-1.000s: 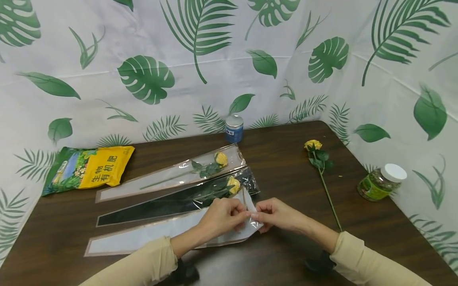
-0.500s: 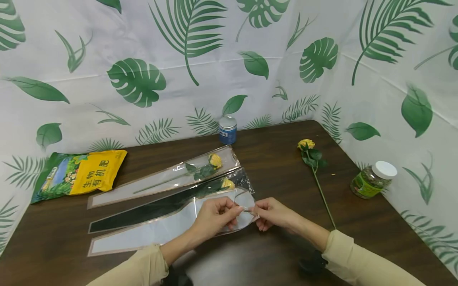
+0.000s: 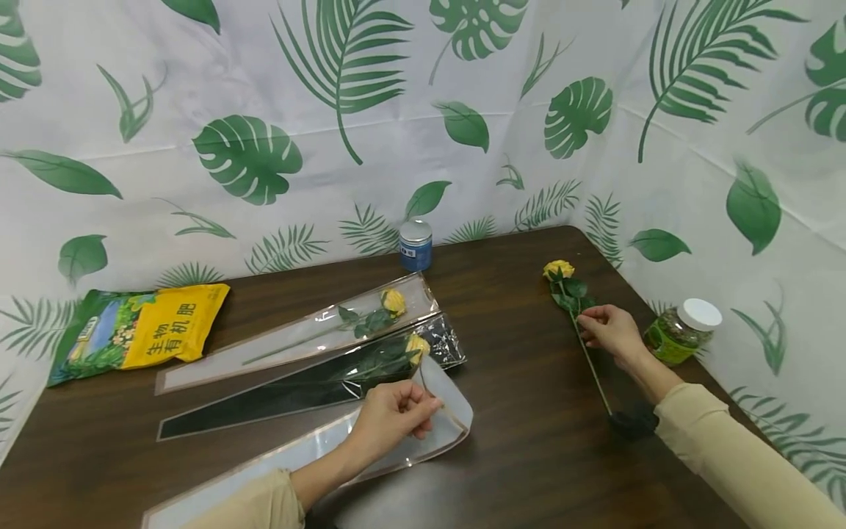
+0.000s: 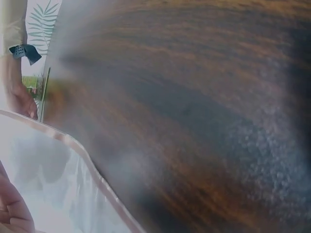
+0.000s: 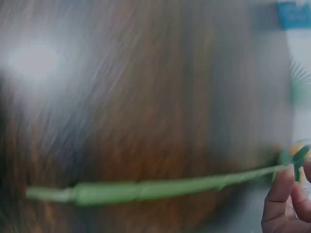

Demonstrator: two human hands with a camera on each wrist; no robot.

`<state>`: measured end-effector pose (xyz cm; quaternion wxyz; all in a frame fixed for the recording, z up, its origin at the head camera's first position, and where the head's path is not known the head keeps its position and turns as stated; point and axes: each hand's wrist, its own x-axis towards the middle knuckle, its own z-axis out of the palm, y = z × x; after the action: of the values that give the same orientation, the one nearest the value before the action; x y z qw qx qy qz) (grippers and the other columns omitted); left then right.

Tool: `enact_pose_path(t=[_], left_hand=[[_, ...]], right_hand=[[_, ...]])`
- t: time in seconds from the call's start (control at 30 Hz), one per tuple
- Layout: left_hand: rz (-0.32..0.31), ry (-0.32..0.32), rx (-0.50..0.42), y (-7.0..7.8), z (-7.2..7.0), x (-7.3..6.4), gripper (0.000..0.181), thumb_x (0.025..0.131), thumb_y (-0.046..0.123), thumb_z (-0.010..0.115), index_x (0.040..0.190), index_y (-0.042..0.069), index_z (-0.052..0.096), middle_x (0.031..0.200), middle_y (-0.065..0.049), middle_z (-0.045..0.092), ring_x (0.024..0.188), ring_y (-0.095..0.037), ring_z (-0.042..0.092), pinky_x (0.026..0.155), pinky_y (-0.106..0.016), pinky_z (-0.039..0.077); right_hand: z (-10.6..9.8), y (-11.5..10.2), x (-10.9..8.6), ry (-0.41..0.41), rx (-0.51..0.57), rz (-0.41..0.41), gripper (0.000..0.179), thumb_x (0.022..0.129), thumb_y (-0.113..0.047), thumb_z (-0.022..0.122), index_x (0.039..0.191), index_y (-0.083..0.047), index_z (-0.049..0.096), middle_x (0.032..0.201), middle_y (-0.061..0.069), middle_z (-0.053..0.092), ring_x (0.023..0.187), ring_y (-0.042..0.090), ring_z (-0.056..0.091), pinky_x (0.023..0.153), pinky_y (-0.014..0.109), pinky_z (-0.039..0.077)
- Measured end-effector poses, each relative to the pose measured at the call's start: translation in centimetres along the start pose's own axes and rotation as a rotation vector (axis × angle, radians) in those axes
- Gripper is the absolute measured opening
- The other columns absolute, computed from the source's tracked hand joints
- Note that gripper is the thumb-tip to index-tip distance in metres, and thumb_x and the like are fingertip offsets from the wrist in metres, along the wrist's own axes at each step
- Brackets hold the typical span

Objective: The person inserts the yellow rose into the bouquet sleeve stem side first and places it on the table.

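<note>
On the dark tabletop (image 3: pixel 509 345) lies a long white sleeve (image 3: pixel 324 438), its mouth gaping, just beside a black sleeve (image 3: pixel 277 404). Well to their right is a loose yellow rose (image 5: pixel 146 189). The left hand (image 3: pixel 394 415) pinches the white sleeve's mouth — the right hand (image 3: pixel 616 334) pinches the rose's stem below its leaves.

sleeves (image 3: pixel 264 402) lie left of the loose rose (image 3: pixel 564 300), the jar (image 3: pixel 677 336) right of it.
</note>
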<state>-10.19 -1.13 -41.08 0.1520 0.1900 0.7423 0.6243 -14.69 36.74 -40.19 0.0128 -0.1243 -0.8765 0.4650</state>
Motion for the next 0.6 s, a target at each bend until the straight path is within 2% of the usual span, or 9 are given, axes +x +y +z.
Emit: enact_pose_path(t=[0.1,0.33,0.47,0.6], left_hand=[[0.001,-0.010,-0.005,-0.2,0.3,0.1,0.022,0.084,0.017,0.070,0.079,-0.003,0.065,0.063,-0.017,0.066,0.051,-0.004,0.059,0.052,-0.021,0.052],[-0.002,-0.031,-0.007,-0.4,0.5,0.2,0.022,0.084,0.017,0.070,0.080,-0.003,0.065,0.065,-0.018,0.067,0.052,-0.003,0.059,0.053,-0.021,0.052],[0.005,-0.032,-0.004,-0.5,0.6,0.1,0.022,0.085,0.018,0.070,0.079,-0.003,0.065,0.065,-0.018,0.067,0.052,-0.004,0.059,0.053,-0.021,0.052],[0.013,-0.035,-0.016,-0.4,0.5,0.1,0.022,0.084,0.017,0.070,0.079,-0.003,0.065,0.065,-0.018,0.067,0.053,-0.004,0.060,0.053,-0.023,0.053]], right_hand=[[-0.4,0.7,0.6,-0.040,-0.067,0.059,0.042,0.095,-0.016,0.054,0.120,0.017,0.044,0.089,0.014,0.065,0.063,0.005,0.059,0.059,0.027,0.053],[0.2,0.3,1.9,-0.083,-0.101,0.152,0.036,0.089,-0.010,0.059,0.113,0.016,0.050,0.066,0.000,0.060,0.054,0.006,0.056,0.051,0.024,0.050],[0.2,0.3,2.1,-0.157,0.049,0.214,0.039,0.091,-0.006,0.053,0.120,0.019,0.044,0.067,-0.002,0.056,0.054,0.003,0.054,0.052,0.020,0.049],[0.5,-0.2,1.7,-0.250,0.345,0.272,0.040,0.095,-0.005,0.046,0.127,0.015,0.036,0.074,-0.003,0.055,0.057,0.001,0.055,0.055,0.016,0.049]])
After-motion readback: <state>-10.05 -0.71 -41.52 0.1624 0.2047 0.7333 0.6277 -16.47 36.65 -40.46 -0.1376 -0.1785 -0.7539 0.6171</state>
